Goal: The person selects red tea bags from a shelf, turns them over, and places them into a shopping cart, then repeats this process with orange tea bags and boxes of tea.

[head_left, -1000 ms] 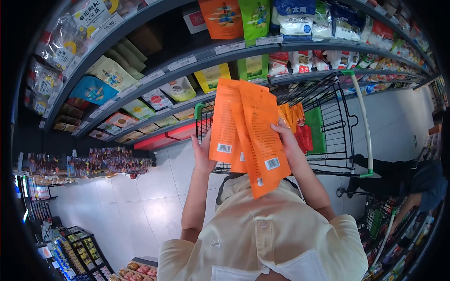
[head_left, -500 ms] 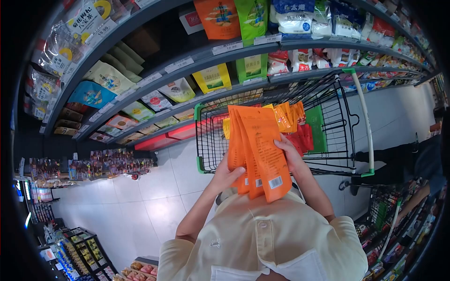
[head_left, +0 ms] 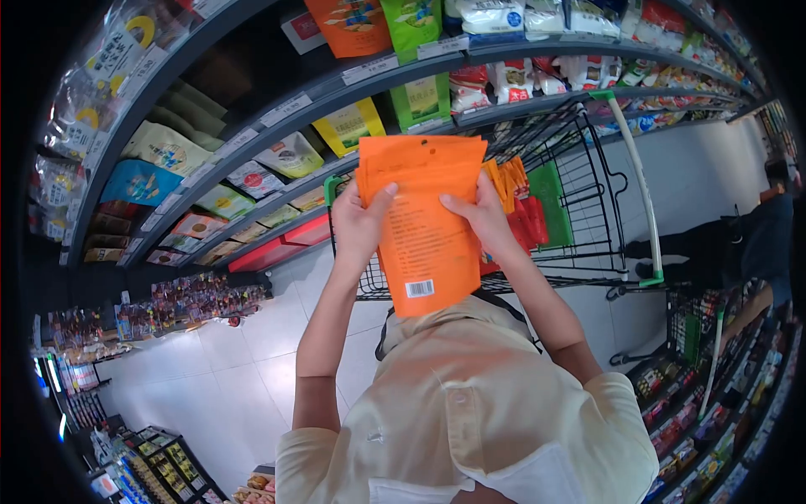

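Both my hands hold a stack of orange pouches (head_left: 430, 235) in front of my chest, over the near side of the shopping cart. The front pouch shows its printed back, with a barcode near the lower edge. My left hand (head_left: 361, 220) is closed on the stack's left side, thumb on the front. My right hand (head_left: 485, 214) grips the right side, its thumb also lying on the front. How many pouches are stacked is hard to tell. Partly hidden behind them is the shopping cart (head_left: 620, 160), with red packets (head_left: 529, 220) and orange-yellow packets (head_left: 509, 175) inside.
Ahead, a long shelf (head_left: 285, 109) carries pouches and bags, including a similar orange pouch (head_left: 348, 23). A person in dark clothes (head_left: 760, 244) is at the right, near a second cart (head_left: 690, 336). Tiled floor (head_left: 235, 370) lies to the left.
The fanned orange pouches have been brought together into a neater stack and raised up and leftward. My hands moved higher along their sides. The view has shifted slightly.
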Available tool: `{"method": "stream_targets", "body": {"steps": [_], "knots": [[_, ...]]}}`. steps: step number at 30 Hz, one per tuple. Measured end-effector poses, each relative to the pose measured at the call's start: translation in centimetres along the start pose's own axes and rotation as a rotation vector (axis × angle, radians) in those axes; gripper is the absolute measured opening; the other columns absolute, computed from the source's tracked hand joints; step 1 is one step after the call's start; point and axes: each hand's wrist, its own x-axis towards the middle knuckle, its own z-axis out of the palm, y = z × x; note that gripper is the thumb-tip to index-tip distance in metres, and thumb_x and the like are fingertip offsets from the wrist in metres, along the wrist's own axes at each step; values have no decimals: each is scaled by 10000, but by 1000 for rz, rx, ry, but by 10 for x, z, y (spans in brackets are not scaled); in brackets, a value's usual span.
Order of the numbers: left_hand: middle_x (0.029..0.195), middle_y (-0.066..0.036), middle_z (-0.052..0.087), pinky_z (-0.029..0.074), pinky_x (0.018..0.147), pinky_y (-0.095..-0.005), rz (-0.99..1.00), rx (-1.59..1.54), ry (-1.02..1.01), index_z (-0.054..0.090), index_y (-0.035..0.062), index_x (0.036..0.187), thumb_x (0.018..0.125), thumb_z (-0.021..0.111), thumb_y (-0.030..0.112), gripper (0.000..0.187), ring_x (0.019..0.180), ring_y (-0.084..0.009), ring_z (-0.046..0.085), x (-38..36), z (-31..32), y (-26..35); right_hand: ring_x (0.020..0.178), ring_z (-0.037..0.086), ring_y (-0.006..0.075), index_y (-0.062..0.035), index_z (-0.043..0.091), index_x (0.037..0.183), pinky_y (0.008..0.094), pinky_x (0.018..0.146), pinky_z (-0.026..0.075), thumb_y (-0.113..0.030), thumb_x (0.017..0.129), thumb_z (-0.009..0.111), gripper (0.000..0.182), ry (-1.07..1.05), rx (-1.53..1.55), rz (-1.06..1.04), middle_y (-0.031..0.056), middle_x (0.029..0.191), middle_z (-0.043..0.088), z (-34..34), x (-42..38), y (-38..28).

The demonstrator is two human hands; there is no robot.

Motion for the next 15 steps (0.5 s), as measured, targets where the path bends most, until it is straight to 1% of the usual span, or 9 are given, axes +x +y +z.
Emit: {"method": "stream_targets", "body": {"steps": [3, 4, 6, 7, 8, 10, 11, 14, 15], "knots": [[856, -43, 618, 443, 635, -206, 92, 147, 53, 576, -29, 908, 819, 579, 62, 127, 713, -63, 544, -3, 8, -6, 1017, 510, 170, -17, 398, 1158, 270, 814, 423, -195, 753, 665, 517, 142, -645, -309, 123, 1061, 527, -20, 12, 11], [857, -45, 619, 442, 631, -205, 125, 222, 74, 582, -26, 894, 819, 582, 67, 120, 712, -56, 540, -4, 8, -12, 976, 524, 167, -14, 405, 1142, 269, 804, 428, -178, 757, 662, 491, 179, -752, -268, 115, 1036, 533, -25, 8, 11], [891, -102, 632, 467, 745, -266, 272, 412, 2, 594, -28, 877, 747, 565, -6, 135, 808, -139, 596, -6, 4, -49, 893, 550, 160, -7, 421, 1111, 265, 784, 437, -142, 766, 654, 438, 242, -965, -180, 100, 985, 545, -36, -3, 7], [902, -117, 631, 465, 783, -286, 391, 479, -63, 595, -29, 874, 714, 559, -25, 164, 846, -172, 604, -9, 7, -64, 786, 591, 180, -9, 442, 1071, 273, 736, 470, -289, 815, 607, 413, 140, -589, 94, 106, 903, 562, -43, -7, 11], [913, -132, 630, 464, 821, -306, 508, 543, -130, 596, -29, 871, 681, 554, -44, 196, 884, -205, 611, -12, 9, -78, 775, 598, 185, -10, 445, 1070, 280, 723, 479, -345, 824, 573, 434, 145, -394, 257, 109, 901, 565, -46, -15, 13], [946, -134, 623, 444, 870, -339, 581, 624, -285, 600, -23, 875, 625, 541, -53, 258, 942, -247, 589, -17, 9, -107, 752, 613, 195, -13, 450, 1068, 294, 699, 499, -456, 843, 505, 500, 163, 10, 566, 117, 896, 573, -45, -29, 10], [962, -135, 619, 434, 895, -356, 616, 660, -364, 601, -20, 877, 597, 535, -57, 290, 972, -267, 578, -20, 10, -119, 812, 614, 214, -26, 428, 1170, 305, 710, 496, -525, 828, 474, 607, 85, 188, 662, 134, 1006, 583, -60, -33, 29], [983, -121, 615, 451, 873, -353, 539, 584, -478, 606, -9, 872, 587, 536, -55, 298, 967, -256, 581, -35, 16, -146, 826, 613, 214, -17, 426, 1163, 304, 715, 500, -447, 834, 516, 549, 159, 347, 718, 129, 1023, 580, -71, -41, 49], [1017, -115, 604, 462, 855, -352, 505, 604, -511, 609, -4, 871, 586, 537, -53, 298, 968, -251, 581, -40, 17, -156, 829, 613, 209, -17, 452, 1129, 307, 721, 504, -288, 824, 555, 420, 258, 269, 714, 116, 991, 590, -82, -44, 67]]}}
